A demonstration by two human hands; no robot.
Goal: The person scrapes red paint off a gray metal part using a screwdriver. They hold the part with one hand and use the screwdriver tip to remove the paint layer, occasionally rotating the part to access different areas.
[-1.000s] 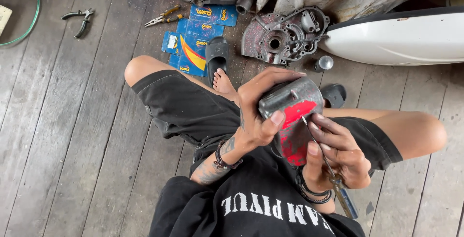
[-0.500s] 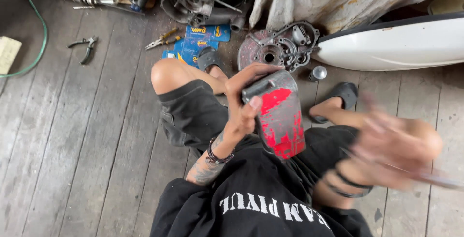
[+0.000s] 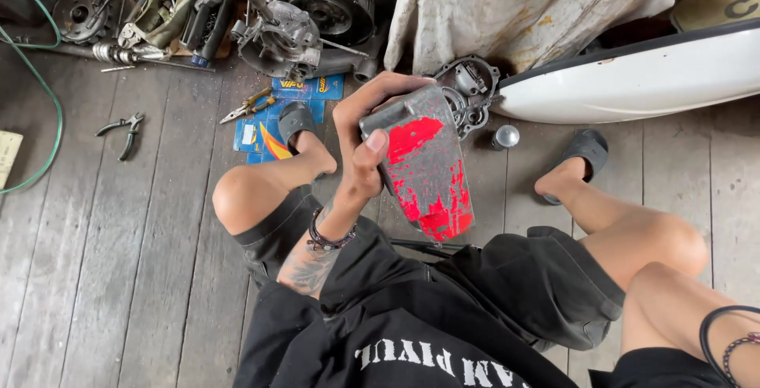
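Left hand [image 3: 360, 131] — grip closed around the upper end of a grey metal cover [image 3: 423, 162], wedge-shaped, scuffed, patched with flaking red paint, held above the lap. Right hand: only the wrist shows, grip cannot be told. Weathered plank floor [image 3: 119, 277] — steel pliers [image 3: 119, 131], cast engine casing [image 3: 305, 16], small domed chrome cap [image 3: 505, 136].

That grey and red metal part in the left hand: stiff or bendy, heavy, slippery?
The part looks like rigid metal with a moulded ridge at the top, so probably stiff. It seems fairly hefty for its size, though the left hand alone holds it up. Its patchy red paint and dull bare metal suggest a grippy surface rather than a slick one.
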